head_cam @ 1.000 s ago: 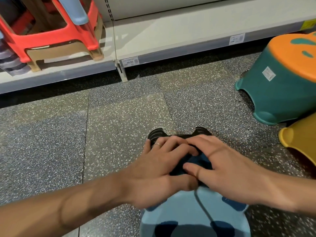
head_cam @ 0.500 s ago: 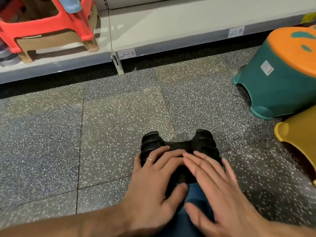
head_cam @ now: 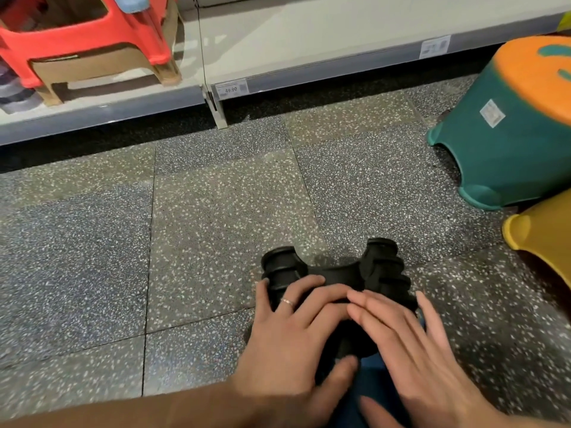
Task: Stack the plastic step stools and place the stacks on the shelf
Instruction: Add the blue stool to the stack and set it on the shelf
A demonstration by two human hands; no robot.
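Observation:
A stack of black stools [head_cam: 381, 268] with ribbed legs sits low on the floor in front of me, its legs pointing toward the shelf [head_cam: 309, 41]. My left hand [head_cam: 296, 344], wearing a ring, lies over its near side with the thumb curled underneath. Beside it, my right hand [head_cam: 414, 350] presses flat on the stack, fingers spread. A dark blue stool part [head_cam: 370, 387] shows between my hands at the bottom edge. A red stool [head_cam: 92, 35] nested over a tan one [head_cam: 92, 67] stands on the shelf at upper left.
A green stool with an orange top [head_cam: 500, 162] stands on the floor at right, and a yellow stool [head_cam: 543, 233] sits just below it. The low white shelf carries a price tag [head_cam: 231, 88] on its front edge. Speckled floor tiles [head_cam: 216, 211] lie between me and the shelf.
The view has dropped closer to the floor and the light blue stool top has left the frame. More of the black legs shows beyond my fingers. Both hands stay on the stack.

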